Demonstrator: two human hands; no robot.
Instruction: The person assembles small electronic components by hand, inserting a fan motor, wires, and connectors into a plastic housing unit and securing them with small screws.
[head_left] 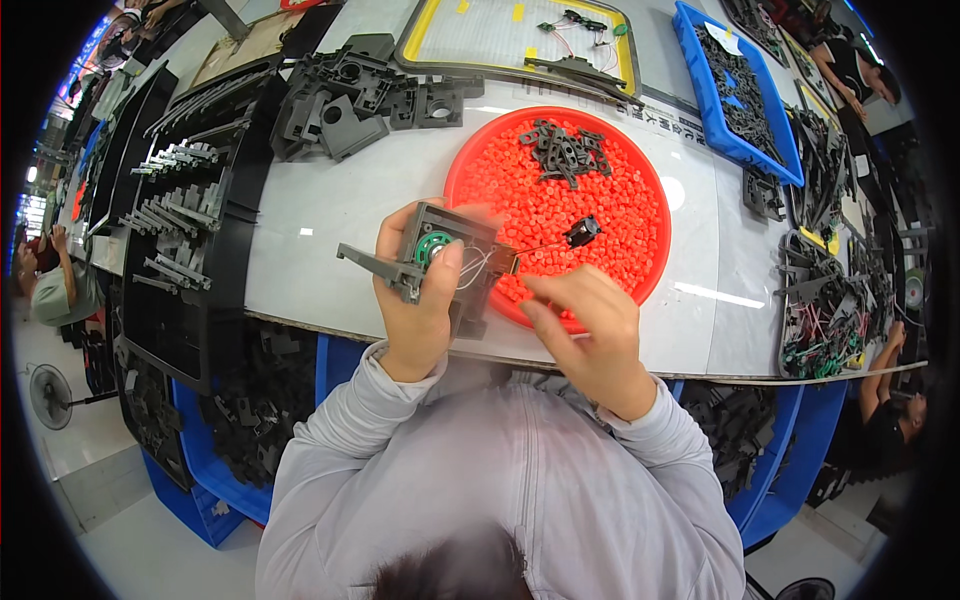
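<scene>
My left hand [421, 318] is wrapped round an open grey plastic housing [472, 243], with the thumb across its inside. A round green-rimmed speaker [434, 247] sits in the housing, and thin pale wires [478, 268] run from it to the right side. More wire leads out to a small black part [582, 232], which lies over the red caps. Just right of the housing is my right hand [592, 330], thumb and forefinger drawn together in a pinch. Whatever they hold, if anything, is too small to tell. A grey arm [375, 262] juts left from the housing.
Red caps [625, 190] fill a round red tray [455, 165], with several dark clips [568, 152] on top. Grey housings [345, 100] are piled at back left, beside a black rack [225, 270]. A blue bin [790, 165] of dark parts stands back right. Co-workers sit both sides.
</scene>
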